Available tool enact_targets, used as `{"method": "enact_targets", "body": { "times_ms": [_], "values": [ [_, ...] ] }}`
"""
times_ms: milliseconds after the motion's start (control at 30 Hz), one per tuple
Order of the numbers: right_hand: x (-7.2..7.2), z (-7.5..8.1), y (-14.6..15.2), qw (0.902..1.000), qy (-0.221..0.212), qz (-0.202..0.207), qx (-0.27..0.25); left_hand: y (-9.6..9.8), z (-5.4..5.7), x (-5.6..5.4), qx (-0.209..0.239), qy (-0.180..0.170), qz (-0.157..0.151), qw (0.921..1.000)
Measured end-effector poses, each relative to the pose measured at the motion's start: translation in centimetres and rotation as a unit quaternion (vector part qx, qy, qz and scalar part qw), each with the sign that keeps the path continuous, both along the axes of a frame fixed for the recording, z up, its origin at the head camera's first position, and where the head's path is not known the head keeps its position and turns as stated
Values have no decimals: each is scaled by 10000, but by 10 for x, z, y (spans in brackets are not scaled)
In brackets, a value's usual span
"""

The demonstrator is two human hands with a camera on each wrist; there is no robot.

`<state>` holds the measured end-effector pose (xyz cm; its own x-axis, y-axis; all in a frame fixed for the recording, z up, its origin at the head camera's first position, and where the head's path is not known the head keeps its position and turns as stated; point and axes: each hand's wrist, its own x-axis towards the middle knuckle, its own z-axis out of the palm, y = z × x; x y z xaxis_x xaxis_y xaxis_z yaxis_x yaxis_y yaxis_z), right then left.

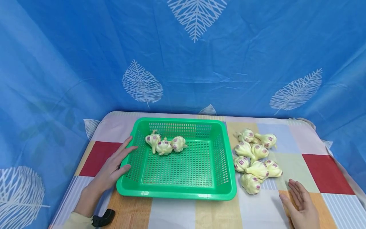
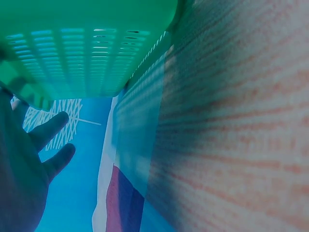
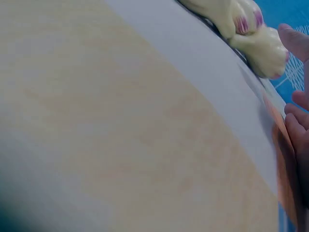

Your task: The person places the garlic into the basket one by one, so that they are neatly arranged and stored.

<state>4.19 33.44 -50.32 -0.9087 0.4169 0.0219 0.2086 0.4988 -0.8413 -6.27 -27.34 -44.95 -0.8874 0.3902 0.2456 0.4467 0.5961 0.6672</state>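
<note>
A green perforated plastic basket (image 1: pixel 177 193) stands on the table, with three garlic bulbs (image 1: pixel 164 147) lying together toward its back left. My left hand (image 1: pixel 110 170) rests at the basket's left rim, fingers spread and mostly straight; in the left wrist view its fingers (image 2: pixel 55 128) show beside the basket wall (image 2: pixel 72 63). To the right of the basket lies a loose pile of several garlic bulbs (image 1: pixel 257 170), pale with purple marks. My right hand (image 1: pixel 301 203) is near the front right, apart from the pile, its fingers relaxed and nothing in it. Two bulbs (image 3: pixel 263 50) appear near it in the right wrist view.
A patchwork-patterned cloth (image 1: pixel 217 211) covers the table. Blue curtains (image 1: pixel 200 73) with white leaf prints hang behind and at both sides. A black strap piece (image 1: pixel 104 218) is at my left wrist.
</note>
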Motion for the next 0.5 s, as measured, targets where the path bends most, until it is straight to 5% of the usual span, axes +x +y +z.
{"method": "enact_targets", "body": {
  "times_ms": [233,500],
  "values": [
    [-19,2,23,9933,263,930,-640,1,0,-1,75,-33,9,10000],
    [-68,8,45,9462,915,2569,-1740,-2,0,-2,-79,13,-20,10000]
  ]
}}
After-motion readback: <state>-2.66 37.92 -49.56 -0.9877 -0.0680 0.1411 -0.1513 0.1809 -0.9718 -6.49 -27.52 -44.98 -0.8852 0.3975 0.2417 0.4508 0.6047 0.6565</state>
